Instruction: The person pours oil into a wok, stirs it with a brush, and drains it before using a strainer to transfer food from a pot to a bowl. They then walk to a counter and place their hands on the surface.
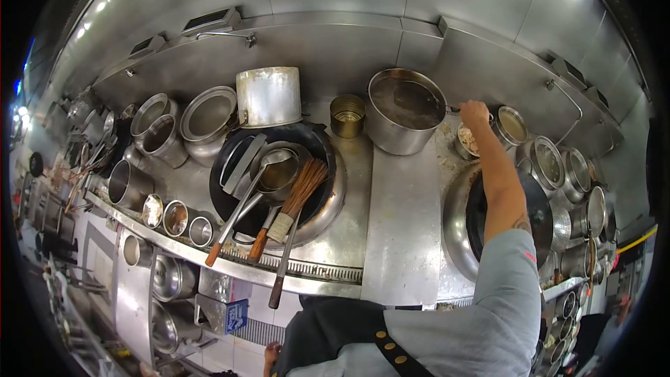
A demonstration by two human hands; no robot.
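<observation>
My right hand [475, 114] reaches forward across the stove, its fingers closed round a metal handle [453, 108] at the right rim of a large steel pot [401, 141]. What the handle belongs to is not clear. The pot holds dark liquid [407, 101]. Just below the hand stands a small pot with pale pieces in it [468, 141]; to its right is a container of cloudy liquid [513, 126]. My forearm passes over a dark wok [534, 202]. Down by my body, my left hand [272, 353] shows only in part, and its fingers are too small to read.
On the left burner a wok [328, 150] holds a bamboo brush [306, 185], a ladle [277, 156] and other tools, their handles jutting over the front edge. Behind it stands a tall pot [268, 98], beside an open tin [347, 117]. Several pots and cups line both sides.
</observation>
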